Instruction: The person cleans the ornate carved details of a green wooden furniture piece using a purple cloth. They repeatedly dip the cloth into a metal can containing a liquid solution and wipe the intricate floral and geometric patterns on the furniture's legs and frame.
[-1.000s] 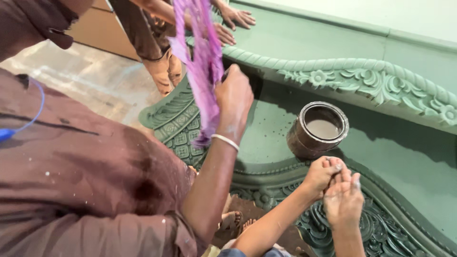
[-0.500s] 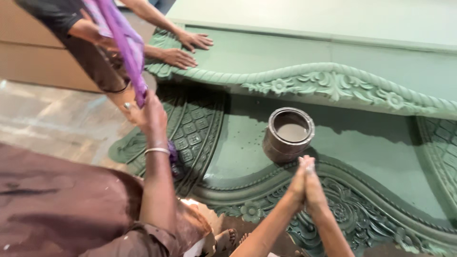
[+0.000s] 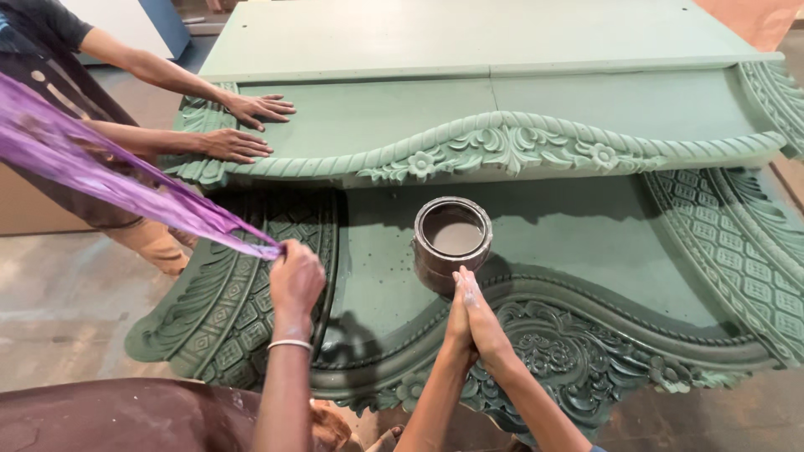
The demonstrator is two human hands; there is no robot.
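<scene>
I see only one container, no labels, signs or screens: a round open tin, dull brown-grey with pale liquid inside, standing on the green carved panel, near its middle.
</scene>
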